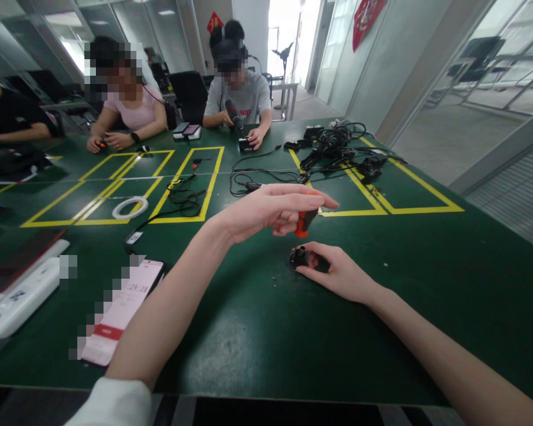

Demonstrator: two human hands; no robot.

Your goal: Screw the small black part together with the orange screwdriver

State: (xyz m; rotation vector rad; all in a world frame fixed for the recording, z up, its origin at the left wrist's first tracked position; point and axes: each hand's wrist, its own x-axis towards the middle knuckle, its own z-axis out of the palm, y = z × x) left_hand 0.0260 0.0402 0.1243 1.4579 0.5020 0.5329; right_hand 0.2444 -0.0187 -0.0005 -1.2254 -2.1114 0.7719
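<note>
My left hand (278, 207) reaches over the middle of the table, its fingers around an orange-and-black screwdriver (302, 227). The handle is upright, and its thin shaft points down at a small black part (298, 259). My right hand (337, 273) pinches that part from the right and keeps it against the green table (257, 343). The part has a short raised cylinder on top; its exact kind I cannot make out. Where the screwdriver's tip meets it is too small to see clearly.
Tiny bits (274, 280) lie near the black part. At left are a phone (119, 307), a white power strip (26, 296) and a white ring (130, 207). Tangled black cables (337, 145) lie at the back right. Across the table a person (237, 94) holds a power tool.
</note>
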